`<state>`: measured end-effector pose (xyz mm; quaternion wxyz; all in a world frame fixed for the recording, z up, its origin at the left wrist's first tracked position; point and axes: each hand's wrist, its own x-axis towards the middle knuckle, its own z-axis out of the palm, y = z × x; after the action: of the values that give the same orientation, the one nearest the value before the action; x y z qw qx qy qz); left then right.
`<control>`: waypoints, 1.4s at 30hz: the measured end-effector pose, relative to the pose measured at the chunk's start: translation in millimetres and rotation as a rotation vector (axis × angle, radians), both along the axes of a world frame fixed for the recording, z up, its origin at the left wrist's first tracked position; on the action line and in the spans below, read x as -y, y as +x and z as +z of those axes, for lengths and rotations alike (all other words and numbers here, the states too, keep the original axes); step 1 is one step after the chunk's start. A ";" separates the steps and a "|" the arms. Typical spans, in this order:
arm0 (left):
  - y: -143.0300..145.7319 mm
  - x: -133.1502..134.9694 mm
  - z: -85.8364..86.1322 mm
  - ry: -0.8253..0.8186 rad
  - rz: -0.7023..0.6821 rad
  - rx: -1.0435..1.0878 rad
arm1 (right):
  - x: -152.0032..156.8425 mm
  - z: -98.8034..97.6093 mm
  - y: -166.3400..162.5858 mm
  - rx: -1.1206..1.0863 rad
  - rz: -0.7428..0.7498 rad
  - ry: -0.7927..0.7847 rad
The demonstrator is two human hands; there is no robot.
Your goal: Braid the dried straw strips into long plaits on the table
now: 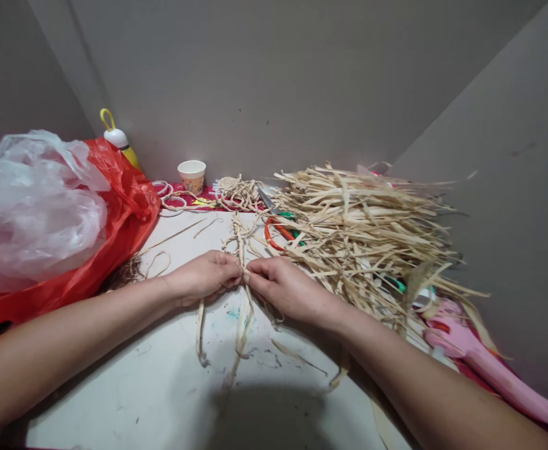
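Note:
My left hand [205, 275] and my right hand [280, 286] meet at the middle of the white table [161, 387], both pinched on a twisted cord of dried straw strips [240, 240]. The braided part runs away from my fingers toward the wall. Loose strip ends [243, 331] hang out below my hands toward me. Fingers of both hands are closed tight around the cord where they touch.
A big heap of dried straw strips [362, 225] lies at the right, over orange-handled scissors [274, 234]. A red plastic bag [124, 212] with a clear bag [34, 206] fills the left. A paper cup [192, 175], coiled cords [236, 190], a yellow bottle [119, 140] and a pink object [484, 365] stand around.

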<state>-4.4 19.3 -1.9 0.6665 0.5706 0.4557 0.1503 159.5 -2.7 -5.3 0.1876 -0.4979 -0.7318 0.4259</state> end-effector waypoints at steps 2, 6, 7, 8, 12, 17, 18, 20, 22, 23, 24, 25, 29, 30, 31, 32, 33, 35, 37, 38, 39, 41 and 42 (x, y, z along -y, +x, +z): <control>0.9 1.9 -0.2 0.027 0.027 0.011 | 0.4 2.8 2.3 0.025 0.037 -0.014; 1.7 4.7 -0.4 0.050 0.051 0.013 | -1.3 7.3 9.8 0.098 0.068 -0.047; 1.7 4.8 -0.7 0.054 0.052 0.010 | -2.2 7.7 11.5 0.108 0.062 -0.066; 1.6 4.7 -1.2 0.062 0.048 0.008 | -3.1 7.7 12.8 0.109 0.053 -0.091; 0.6 2.9 -4.8 0.138 0.009 0.007 | -6.1 5.5 13.3 -0.057 -0.023 -0.263; -0.1 2.1 -9.5 0.234 -0.029 0.030 | -0.1 3.9 2.2 -0.407 -0.153 -0.595; -0.1 2.4 -10.2 0.236 -0.031 0.041 | 3.0 3.7 -1.1 -0.424 -0.157 -0.605; -0.4 3.3 -11.5 0.229 -0.016 0.064 | 10.2 2.9 -7.7 -0.388 -0.146 -0.549; -0.9 4.3 -12.4 0.218 0.020 0.085 | 17.1 1.4 -13.7 -0.252 -0.155 -0.448; -1.0 4.8 -12.6 0.211 0.039 0.093 | 19.9 0.4 -16.2 -0.169 -0.171 -0.387; -1.0 5.3 -12.6 0.202 0.054 0.101 | 22.2 -0.9 -18.5 -0.091 -0.182 -0.325; -0.9 6.0 -12.5 0.188 0.064 0.111 | 24.0 -2.2 -20.5 -0.025 -0.183 -0.261; 0.7 9.0 -10.5 0.126 0.082 0.147 | 29.6 -4.0 -25.7 0.172 -0.111 0.051; 1.0 9.5 -9.8 0.111 0.087 0.147 | 31.2 -2.0 -26.1 0.214 -0.089 0.102; 1.1 9.9 -9.0 0.094 0.092 0.141 | 32.9 1.2 -25.8 0.242 -0.057 0.119; 0.8 10.1 -8.2 0.075 0.097 0.137 | 34.2 5.5 -24.9 0.251 -0.010 0.099; 0.3 9.9 -7.3 0.055 0.101 0.140 | 34.9 10.6 -23.1 0.234 0.038 0.054; -1.5 9.0 -5.6 0.018 0.101 0.169 | 33.0 20.7 -17.1 0.128 0.060 -0.019; -3.5 7.7 -3.8 -0.021 0.086 0.200 | 25.9 26.4 -8.8 -0.010 -0.093 0.031; -4.3 7.2 -3.0 -0.040 0.076 0.208 | 20.8 26.5 -4.4 -0.065 -0.202 0.078; -4.8 6.8 -2.2 -0.056 0.066 0.211 | 15.4 24.6 -0.5 -0.103 -0.291 0.105; -4.8 6.6 -0.8 -0.071 0.049 0.214 | 5.8 16.6 5.2 -0.148 -0.306 0.014; -4.4 6.7 -0.2 -0.068 0.040 0.220 | 2.3 11.4 6.8 -0.176 -0.255 -0.079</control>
<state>-8.9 12.6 -2.1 0.7284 0.5184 0.3960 0.2095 166.2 -5.0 6.1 0.2835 -0.5546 -0.6261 0.4692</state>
